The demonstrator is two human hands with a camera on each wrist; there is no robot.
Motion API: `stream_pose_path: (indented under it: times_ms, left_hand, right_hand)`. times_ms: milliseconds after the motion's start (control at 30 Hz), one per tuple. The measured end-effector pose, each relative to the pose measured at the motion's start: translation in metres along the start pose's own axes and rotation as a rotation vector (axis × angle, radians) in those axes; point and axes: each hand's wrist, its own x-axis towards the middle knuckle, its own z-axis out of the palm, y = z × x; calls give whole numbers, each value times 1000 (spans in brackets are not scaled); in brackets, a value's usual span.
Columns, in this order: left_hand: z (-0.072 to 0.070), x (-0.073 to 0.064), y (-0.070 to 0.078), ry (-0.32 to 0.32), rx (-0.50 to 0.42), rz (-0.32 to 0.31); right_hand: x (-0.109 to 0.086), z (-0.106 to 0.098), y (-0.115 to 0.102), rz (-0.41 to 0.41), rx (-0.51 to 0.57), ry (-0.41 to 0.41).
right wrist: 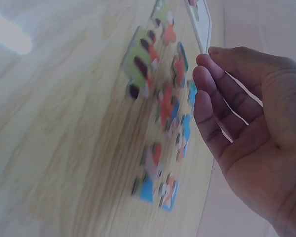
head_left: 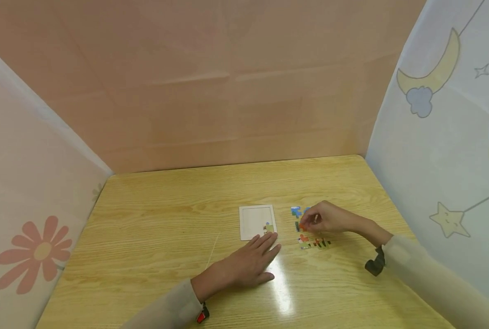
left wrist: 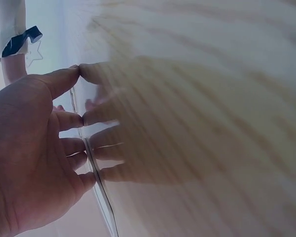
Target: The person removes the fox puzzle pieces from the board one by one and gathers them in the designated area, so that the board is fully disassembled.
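My left hand [head_left: 254, 260] lies flat, palm down, its fingers spread and straight at the near edge of a pale puzzle frame [head_left: 241, 224]. Inside the frame, at its lower right corner, sits a green jigsaw piece [head_left: 268, 227]. My right hand [head_left: 326, 217] hovers over loose jigsaw pieces [head_left: 304, 245] to the right of the frame. Its fingers are loosely bent, with the thumb near the index fingertip. In the right wrist view, nothing shows between those fingertips, and an orange piece [right wrist: 179, 66] lies close by on the table.
Several blue, orange and green pieces, such as a striped green one [right wrist: 140, 59], are spread over the wooden table [head_left: 158, 214]. Fabric walls stand behind and on both sides. Dark straps [head_left: 376, 262] circle the wrists. Light glares on the tabletop.
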Motion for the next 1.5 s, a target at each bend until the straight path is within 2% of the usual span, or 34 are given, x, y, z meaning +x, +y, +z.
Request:
stream_pose_path:
  times_ms: [500,867,1167,1500]
  left_hand:
    - [0,1,2,-9,-15,-12]
    - [1,1,1,-18,-25,-19]
    - [1,2,3,-43,-50,-23]
    - [1,2,3,-55,-46,-34]
  right_hand:
    - [40,12,-6,-59,-9,10]
    - [62,17,-14,-59,-14,35]
    - [72,25,-8,-75,29,39]
    - [79,31,-11,-85,0,21]
